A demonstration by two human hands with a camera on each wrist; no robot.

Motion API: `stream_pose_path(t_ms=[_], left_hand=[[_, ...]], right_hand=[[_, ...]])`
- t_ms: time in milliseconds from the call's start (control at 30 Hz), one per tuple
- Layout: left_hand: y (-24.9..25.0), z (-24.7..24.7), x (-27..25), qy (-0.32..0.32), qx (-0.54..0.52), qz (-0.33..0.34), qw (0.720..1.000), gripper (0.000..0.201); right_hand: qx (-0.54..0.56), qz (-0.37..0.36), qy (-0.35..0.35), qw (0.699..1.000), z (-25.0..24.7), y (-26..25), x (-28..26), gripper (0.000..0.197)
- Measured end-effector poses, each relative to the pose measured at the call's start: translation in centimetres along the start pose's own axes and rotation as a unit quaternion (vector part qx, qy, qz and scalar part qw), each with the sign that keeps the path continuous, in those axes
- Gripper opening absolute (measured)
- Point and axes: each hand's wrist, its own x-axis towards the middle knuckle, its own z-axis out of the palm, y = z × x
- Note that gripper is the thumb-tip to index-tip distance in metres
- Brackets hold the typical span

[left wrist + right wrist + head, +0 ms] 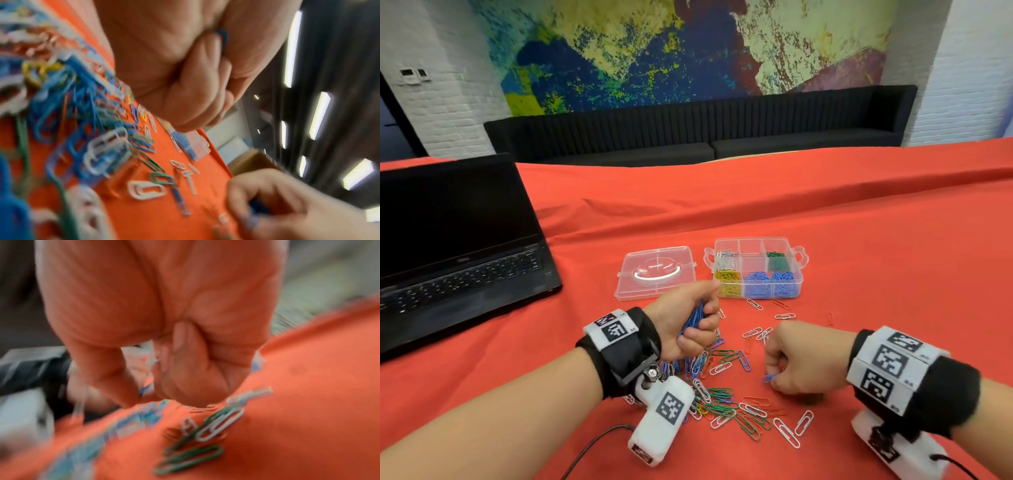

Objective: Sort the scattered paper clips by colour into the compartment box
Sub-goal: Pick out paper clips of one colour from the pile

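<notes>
- At lower centre of the head view, the left hand (688, 325) is closed in a fist around a bunch of blue clips (693, 320); the grip is tight, with clip ends protruding between thumb and fingers.
- Right hand (799, 359), lower right of centre, is curled close to the red cloth (876, 257) covering the bench; its fingertips pinch a single blue clip (768, 378).
- Scattered clips (722, 394) of mixed colours lie on the cloth between and below both hands, with a few strays just below the box.
- Compartment box (756, 267) stands open at centre of the frame, above the hands. White clips fill its upper left cell, green the upper right, yellow the lower left, blue the lower middle and right; the upper middle cell looks bare.
- Clear lid (655, 272) lies flat just left of the box, apart from it.
- Open laptop (455, 246) with a dark screen sits at the left edge.
- Right wrist view is blurred; curled fingers (195, 369) hang just above green and white clips (205, 434).
</notes>
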Motion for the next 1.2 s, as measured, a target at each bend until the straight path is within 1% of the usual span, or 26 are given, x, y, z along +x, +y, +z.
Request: stream_pose_path(t_ms=[33,67,100,133,167,200,233,267,300,333,367,400,433,500,567,600,633,667,700,733,767,800,867,967,1100,1200], left_hand=[[-0.1,0.3,0.1,0.023,0.073,0.01,0.997,0.041],[-0.2,0.8,0.3,0.039,0.163,0.022,0.986,0.039],[-0.3,1.3,0.3,0.044,0.268,0.036,0.962,0.036],[-0.3,1.8,0.3,0.045,0.39,0.052,0.918,0.03],[-0.4,2.4,0.3,0.04,0.512,0.07,0.855,0.022],[-0.5,2.9,0.3,0.028,0.614,0.085,0.784,0.015],[-0.7,3.4,0.3,0.018,0.684,0.09,0.724,0.016],[-0.9,3.8,0.5,0.013,0.723,0.087,0.686,0.02],[-1.1,4.1,0.6,0.01,0.742,0.083,0.665,0.023],[-1.2,4.2,0.7,0.009,0.754,0.087,0.651,0.022],[-1.2,4.2,0.8,0.008,0.761,0.089,0.643,0.019],[-1.3,4.2,0.9,0.006,0.763,0.088,0.64,0.017],[-1.3,4.0,1.0,0.004,0.766,0.088,0.637,0.017],[-1.3,3.6,0.9,0.009,0.772,0.095,0.629,0.02],[-1.0,3.0,0.8,0.026,0.758,0.105,0.643,0.023],[-0.8,2.6,0.6,0.037,0.738,0.109,0.665,0.022],[-0.5,2.2,0.3,0.048,0.702,0.112,0.702,0.021],[-0.3,1.7,0.0,0.06,0.633,0.107,0.764,0.019],[-0.1,1.1,-0.4,0.064,0.532,0.092,0.839,0.019],[0.0,0.6,-0.9,0.064,0.417,0.075,0.904,0.021],[0.1,-0.1,-1.4,0.056,0.31,0.061,0.947,0.025],[0.2,-0.8,-1.7,0.041,0.214,0.049,0.975,0.027],[0.3,-2.0,-2.5,-0.01,0.055,0.027,0.998,0.024],[0.2,-3.2,-3.5,-0.054,-0.07,0.024,0.996,0.018],[-0.5,-3.7,-3.9,-0.038,-0.063,0.033,0.997,0.035],[-0.8,-3.6,-3.7,0.011,0.018,0.031,0.999,0.038]], right_hand=[[0.067,0.011,-0.006,0.998,-0.1,0.4,-0.4,0.008],[0.17,0.029,-0.01,0.985,-0.3,1.0,-0.9,0.007],[0.308,0.053,-0.016,0.95,-0.4,1.6,-1.2,0.007],[0.452,0.077,-0.027,0.888,-0.7,2.2,-1.5,0.004],[0.57,0.094,-0.036,0.816,-1.0,2.6,-1.8,0.004],[0.647,0.101,-0.039,0.755,-1.2,3.1,-2.1,0.006],[0.697,0.102,-0.033,0.709,-1.4,3.4,-2.3,0.008],[0.728,0.1,-0.023,0.678,-1.6,3.5,-2.4,0.011],[0.747,0.098,-0.013,0.658,-1.7,3.7,-2.3,0.013],[0.754,0.098,-0.004,0.649,-1.7,3.6,-2.3,0.013],[0.751,0.102,0.003,0.652,-1.8,3.4,-2.2,0.013],[0.737,0.111,0.009,0.667,-1.7,3.2,-2.0,0.012],[0.71,0.126,0.017,0.693,-1.6,2.9,-1.9,0.012],[0.621,0.148,0.038,0.769,-1.3,2.0,-1.5,0.008],[0.503,0.131,0.054,0.853,-0.9,0.9,-1.2,0.006],[0.443,0.107,0.055,0.888,-0.7,0.2,-1.0,0.008],[0.39,0.079,0.055,0.916,-0.4,-0.3,-0.8,0.009],[0.342,0.049,0.052,0.937,-0.1,-1.0,-0.6,0.01],[0.301,0.018,0.051,0.952,0.1,-1.6,-0.4,0.009],[0.262,-0.011,0.052,0.964,0.3,-2.2,-0.1,0.008],[0.22,-0.034,0.053,0.973,0.6,-2.8,0.3,0.009],[0.17,-0.047,0.053,0.983,0.8,-3.3,0.8,0.013],[0.066,-0.045,0.06,0.995,1.3,-3.9,1.6,0.02],[0.002,-0.027,0.082,0.996,1.4,-3.8,2.2,0.017],[0.041,-0.006,0.065,0.997,0.6,-2.5,2.1,0.018],[0.036,-0.003,0.116,0.993,0.4,-2.2,1.8,0.013]])
